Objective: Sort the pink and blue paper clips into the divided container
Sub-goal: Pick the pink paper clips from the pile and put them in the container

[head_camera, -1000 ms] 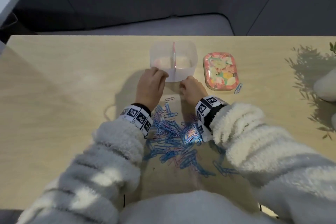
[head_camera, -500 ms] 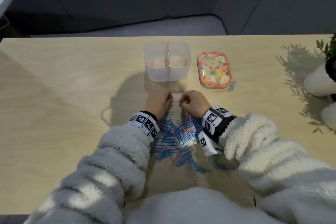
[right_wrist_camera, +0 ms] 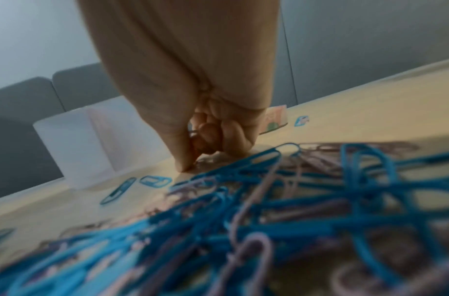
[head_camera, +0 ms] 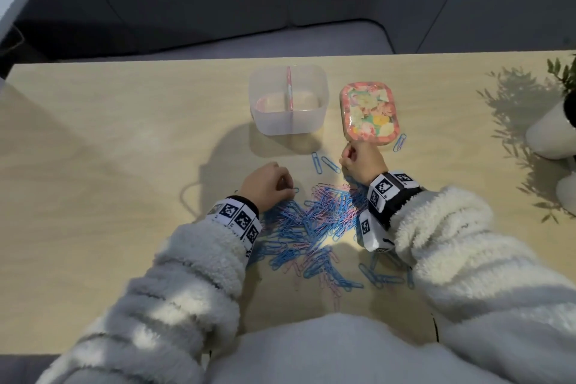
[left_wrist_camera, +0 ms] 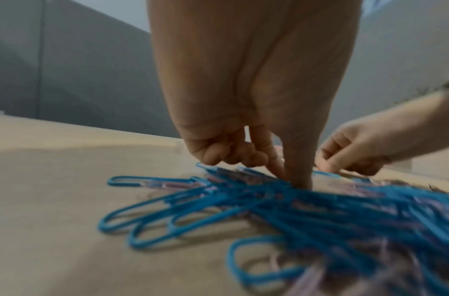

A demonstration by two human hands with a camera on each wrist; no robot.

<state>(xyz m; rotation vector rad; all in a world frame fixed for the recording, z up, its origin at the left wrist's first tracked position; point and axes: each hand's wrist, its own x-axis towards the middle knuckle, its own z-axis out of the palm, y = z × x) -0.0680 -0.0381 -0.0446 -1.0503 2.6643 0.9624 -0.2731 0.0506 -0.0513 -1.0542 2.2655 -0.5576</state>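
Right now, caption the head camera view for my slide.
Two hands pick through mixed pink and blue paper clips beside translucent divided container.

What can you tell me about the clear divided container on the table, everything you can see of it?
The divided container is a translucent, frosted plastic box, rectangular with rounded corners and open on top. A thin pink divider runs front to back and splits it into left and right compartments. It stands upright on the wooden table, beyond the paper clip pile, left of the floral tin. No clips show inside, and neither hand touches it.

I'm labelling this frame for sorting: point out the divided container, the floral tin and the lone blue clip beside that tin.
divided container (head_camera: 291, 125): head view, front wall.
floral tin (head_camera: 369, 111): head view, lid centre.
lone blue clip (head_camera: 400, 142): head view, its middle.
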